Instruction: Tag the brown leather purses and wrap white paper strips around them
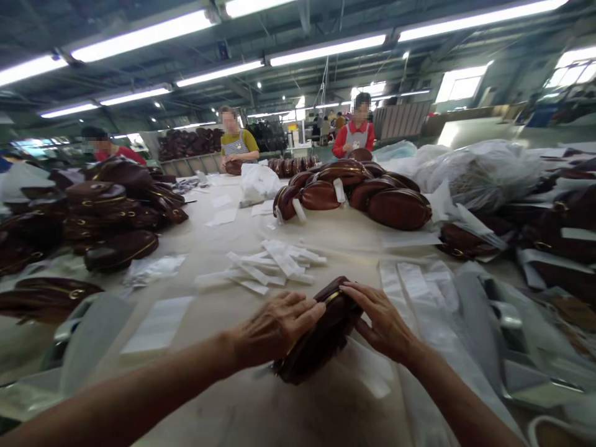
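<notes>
A dark brown leather bag with a brass-coloured zipper stands tilted on edge on the pale tabletop in front of me. My left hand grips its left side, thumb and fingers lying close to the zipper. At the upper right end, my right hand holds the bag between the fingers on top and the thumb lower down. The bag's lower face is in shadow. Just beyond it is a loose heap of white paper strips. A clear plastic sleeve lies partly behind the bag.
Finished-looking brown bags are heaped ahead, with another pile of bags at left. A white sheet lies left, plastic sleeves right. Wrapped plastic sits at the right back. Several people work across the table.
</notes>
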The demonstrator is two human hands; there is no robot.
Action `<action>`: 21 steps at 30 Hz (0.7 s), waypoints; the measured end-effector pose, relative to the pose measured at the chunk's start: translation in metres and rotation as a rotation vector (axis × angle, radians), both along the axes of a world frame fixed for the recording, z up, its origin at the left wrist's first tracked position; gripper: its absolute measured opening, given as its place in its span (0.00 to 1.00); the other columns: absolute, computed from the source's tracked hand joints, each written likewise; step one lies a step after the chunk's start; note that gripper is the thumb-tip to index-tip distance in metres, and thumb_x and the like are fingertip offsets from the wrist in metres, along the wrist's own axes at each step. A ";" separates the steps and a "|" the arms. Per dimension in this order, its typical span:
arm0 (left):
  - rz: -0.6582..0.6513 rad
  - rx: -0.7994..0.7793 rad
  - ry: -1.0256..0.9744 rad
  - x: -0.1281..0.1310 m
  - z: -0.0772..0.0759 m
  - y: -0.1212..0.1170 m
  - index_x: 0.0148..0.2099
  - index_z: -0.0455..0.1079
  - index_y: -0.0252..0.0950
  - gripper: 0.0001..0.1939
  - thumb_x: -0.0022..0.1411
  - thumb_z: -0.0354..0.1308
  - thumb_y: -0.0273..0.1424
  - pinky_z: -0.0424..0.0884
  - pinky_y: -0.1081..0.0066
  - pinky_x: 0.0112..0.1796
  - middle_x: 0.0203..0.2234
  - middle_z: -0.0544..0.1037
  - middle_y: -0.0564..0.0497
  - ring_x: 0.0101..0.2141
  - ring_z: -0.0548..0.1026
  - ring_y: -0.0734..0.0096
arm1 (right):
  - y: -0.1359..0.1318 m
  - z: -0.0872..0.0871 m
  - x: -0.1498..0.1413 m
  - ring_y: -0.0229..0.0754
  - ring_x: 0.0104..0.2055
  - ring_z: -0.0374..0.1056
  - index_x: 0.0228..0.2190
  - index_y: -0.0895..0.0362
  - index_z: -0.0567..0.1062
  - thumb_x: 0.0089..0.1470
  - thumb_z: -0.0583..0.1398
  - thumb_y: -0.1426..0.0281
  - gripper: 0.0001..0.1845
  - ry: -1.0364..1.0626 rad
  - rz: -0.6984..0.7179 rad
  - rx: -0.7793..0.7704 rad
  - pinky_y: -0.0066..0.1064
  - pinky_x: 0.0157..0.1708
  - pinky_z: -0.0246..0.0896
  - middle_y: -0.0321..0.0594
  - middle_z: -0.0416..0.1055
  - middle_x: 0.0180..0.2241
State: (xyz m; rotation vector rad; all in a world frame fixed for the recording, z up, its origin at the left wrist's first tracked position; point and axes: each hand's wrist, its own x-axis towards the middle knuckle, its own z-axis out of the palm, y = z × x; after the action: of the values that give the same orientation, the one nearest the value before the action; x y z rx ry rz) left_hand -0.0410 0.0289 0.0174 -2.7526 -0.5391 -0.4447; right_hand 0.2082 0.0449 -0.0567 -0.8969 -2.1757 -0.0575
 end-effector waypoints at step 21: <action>0.353 0.036 -0.217 0.022 -0.058 -0.013 0.45 0.67 0.29 0.10 0.63 0.48 0.24 0.67 0.61 0.41 0.36 0.73 0.43 0.39 0.70 0.61 | -0.030 0.002 -0.045 0.45 0.37 0.65 0.41 0.60 0.72 0.58 0.52 0.73 0.12 -0.154 -0.086 0.042 0.37 0.40 0.59 0.46 0.71 0.35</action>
State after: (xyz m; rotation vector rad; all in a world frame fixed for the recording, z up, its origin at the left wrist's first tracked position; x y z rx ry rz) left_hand -0.0194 0.0159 -0.0408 -2.5137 -1.0362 -0.6578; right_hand 0.1636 0.0151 -0.0544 -0.9898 -2.2673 -0.2196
